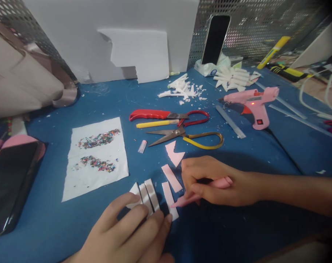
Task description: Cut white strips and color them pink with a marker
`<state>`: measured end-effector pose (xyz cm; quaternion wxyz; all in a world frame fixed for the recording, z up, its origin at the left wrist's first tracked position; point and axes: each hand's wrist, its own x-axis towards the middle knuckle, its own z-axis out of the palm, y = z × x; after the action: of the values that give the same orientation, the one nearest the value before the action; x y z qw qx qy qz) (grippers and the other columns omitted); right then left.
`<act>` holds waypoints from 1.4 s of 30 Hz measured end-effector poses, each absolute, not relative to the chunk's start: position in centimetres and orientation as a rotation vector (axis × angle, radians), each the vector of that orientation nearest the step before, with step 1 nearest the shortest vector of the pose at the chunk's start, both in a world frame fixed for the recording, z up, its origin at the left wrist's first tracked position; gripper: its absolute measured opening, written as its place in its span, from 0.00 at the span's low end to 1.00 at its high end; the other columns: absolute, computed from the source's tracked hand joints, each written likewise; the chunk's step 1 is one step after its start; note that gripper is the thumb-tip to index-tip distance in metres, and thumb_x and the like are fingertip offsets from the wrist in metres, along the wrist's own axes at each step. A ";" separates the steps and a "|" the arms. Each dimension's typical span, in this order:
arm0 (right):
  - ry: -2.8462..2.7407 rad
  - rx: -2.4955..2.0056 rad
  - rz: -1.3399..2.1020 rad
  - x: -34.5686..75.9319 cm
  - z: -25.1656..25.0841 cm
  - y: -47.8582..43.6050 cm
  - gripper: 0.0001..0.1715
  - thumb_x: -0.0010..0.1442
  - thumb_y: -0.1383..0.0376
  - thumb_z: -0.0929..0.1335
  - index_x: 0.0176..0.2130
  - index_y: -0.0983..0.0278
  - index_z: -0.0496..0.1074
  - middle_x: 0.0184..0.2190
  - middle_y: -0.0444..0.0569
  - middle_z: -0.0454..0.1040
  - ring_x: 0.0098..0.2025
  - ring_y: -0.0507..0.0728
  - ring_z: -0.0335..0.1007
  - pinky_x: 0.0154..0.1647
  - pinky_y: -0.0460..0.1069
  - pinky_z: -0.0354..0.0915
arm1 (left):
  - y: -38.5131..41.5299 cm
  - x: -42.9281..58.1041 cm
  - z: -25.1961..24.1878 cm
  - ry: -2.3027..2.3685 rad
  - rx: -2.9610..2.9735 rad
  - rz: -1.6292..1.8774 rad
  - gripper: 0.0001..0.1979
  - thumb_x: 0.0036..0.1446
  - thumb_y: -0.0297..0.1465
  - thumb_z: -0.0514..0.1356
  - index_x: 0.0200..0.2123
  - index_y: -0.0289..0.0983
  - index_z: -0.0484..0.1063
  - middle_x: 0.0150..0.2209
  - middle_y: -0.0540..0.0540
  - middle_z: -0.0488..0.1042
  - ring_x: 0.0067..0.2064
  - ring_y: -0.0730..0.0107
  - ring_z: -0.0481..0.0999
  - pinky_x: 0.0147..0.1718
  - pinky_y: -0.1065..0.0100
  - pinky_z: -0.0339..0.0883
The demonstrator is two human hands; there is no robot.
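Pink plastic pen [187, 199], pinched in the right hand's [213, 173] grip, touches a narrow pale-pink strip [168, 195] on the blue table [45, 219]; the left hand [124, 232], loosely spread over flat white strips [152, 195], pinches nothing. Weak bracing could let the pale-pink strip skid.

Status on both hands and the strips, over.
Right hand gripping pink marker, tip at pale pink strip. Left hand spread over white strips. Notched pink scrap close beside right hand.

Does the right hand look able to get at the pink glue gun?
Probably yes: nothing stands between the right hand and the pink glue gun, but the pink pen it holds may need setting down first.
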<state>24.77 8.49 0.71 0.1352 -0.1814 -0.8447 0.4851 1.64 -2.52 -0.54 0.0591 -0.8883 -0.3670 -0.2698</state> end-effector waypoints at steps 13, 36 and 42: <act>-2.485 -0.439 1.419 24.7 0.6 8.6 0.08 0.57 0.74 0.64 0.27 0.66 0.68 0.24 0.40 0.64 0.30 0.49 0.60 0.34 0.46 0.57 | -2.8 1.6 -1.1 -1.053 -2.656 -0.863 0.16 0.67 0.32 0.49 0.36 0.38 0.76 0.32 0.56 0.76 0.38 0.75 0.69 0.62 0.62 0.51; -2.269 -0.642 1.636 24.7 0.8 8.4 0.14 0.68 0.65 0.61 0.30 0.66 0.64 0.29 0.44 0.67 0.33 0.49 0.63 0.34 0.45 0.59 | -2.5 1.8 -0.6 -1.069 -2.669 -0.875 0.17 0.67 0.31 0.48 0.36 0.37 0.76 0.31 0.54 0.76 0.37 0.73 0.70 0.62 0.62 0.50; -2.260 -0.760 1.527 24.6 0.6 8.4 0.12 0.67 0.63 0.62 0.33 0.66 0.65 0.30 0.44 0.67 0.32 0.50 0.61 0.34 0.46 0.59 | -2.6 1.7 -0.6 -1.089 -2.682 -0.843 0.17 0.68 0.32 0.48 0.37 0.37 0.76 0.31 0.54 0.76 0.37 0.73 0.70 0.61 0.61 0.51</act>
<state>24.64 8.42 0.65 0.1545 -0.2651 -0.7885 0.5330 1.66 -2.63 -0.59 0.0631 -0.8879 -0.3604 -0.2790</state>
